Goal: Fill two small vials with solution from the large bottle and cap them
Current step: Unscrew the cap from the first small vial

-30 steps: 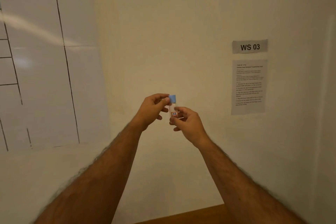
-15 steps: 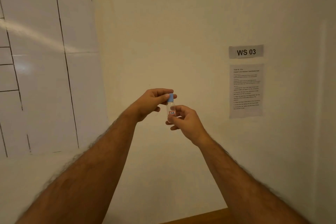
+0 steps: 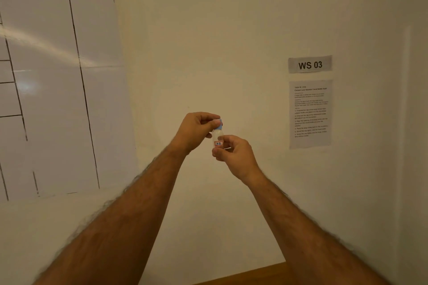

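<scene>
Vial: we see a small translucent plastic vial (image 3: 218,135), cylindrical with rounded shoulders, held upright in mid-air in front of the wall, between both hands.
Cap: blue cap (image 3: 220,123), round, sitting on the vial's neck.
Label: small white sticker with a red border (image 3: 218,143) on the vial's body; handwriting too small for us to read surely.
Left hand: left hand (image 3: 194,131) curled over the top, thumb and fingertips pinching the cap.
Right hand: right hand (image 3: 234,154) below, thumb and forefinger pinching the vial's lower body.
Wall: matte cream plaster (image 3: 208,41).
Signs: grey "WS 03" plate (image 3: 309,64); printed paper sheet (image 3: 310,113) beneath.
Left panel: glossy white board (image 3: 46,99) with thin black lines.
Bottom edge: strip of brown wood surface (image 3: 250,275).
</scene>
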